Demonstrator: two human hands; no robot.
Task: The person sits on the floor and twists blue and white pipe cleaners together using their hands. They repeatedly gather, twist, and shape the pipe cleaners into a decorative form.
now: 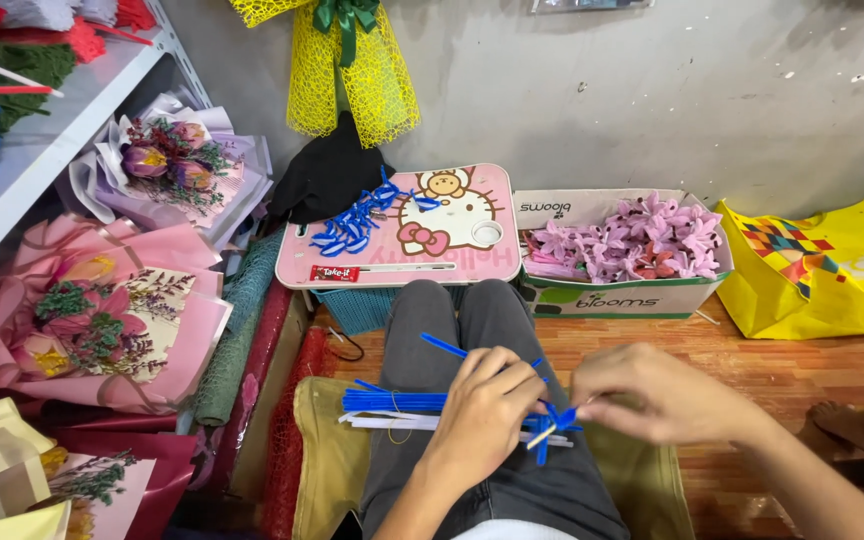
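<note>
My left hand (482,412) rests on my lap and pinches a small blue pipe-cleaner piece (555,420) against a thin white stick. My right hand (657,392) grips the same blue piece from the right, fingers closed on it. A bundle of blue pipe cleaners (392,402) and white sticks lies across my grey-trousered thighs, held by a rubber band. One loose blue pipe cleaner (444,346) slants above my left hand.
A pink lap table (402,265) with finished blue twisted pieces (352,225) stands ahead. A cardboard box (622,297) of pink paper flowers sits to its right, then a yellow bag (822,280). Wrapped bouquets (102,320) and a shelf fill the left. Another person's foot (857,422) is at right.
</note>
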